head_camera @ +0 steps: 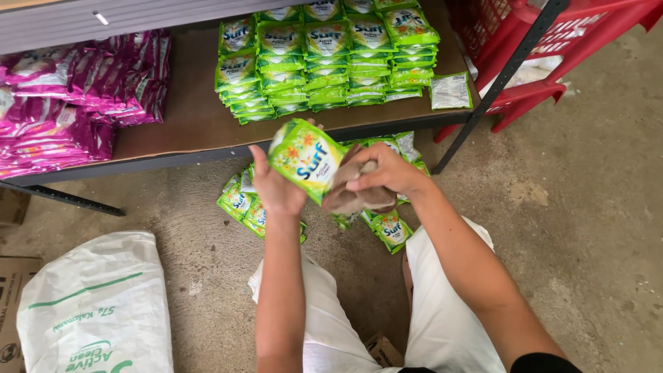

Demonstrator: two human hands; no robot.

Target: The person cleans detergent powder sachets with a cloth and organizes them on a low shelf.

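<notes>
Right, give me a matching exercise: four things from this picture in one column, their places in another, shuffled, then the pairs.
Things:
1. green sachet
2. brown cloth
3. purple packets
4. white sack

Places:
A. on the floor at lower left
B. heaped on the shelf's left end
C. in the left hand
D. under the right hand, against the sachet

Pairs: 1-C, 2-D, 3-B, 4-A
</notes>
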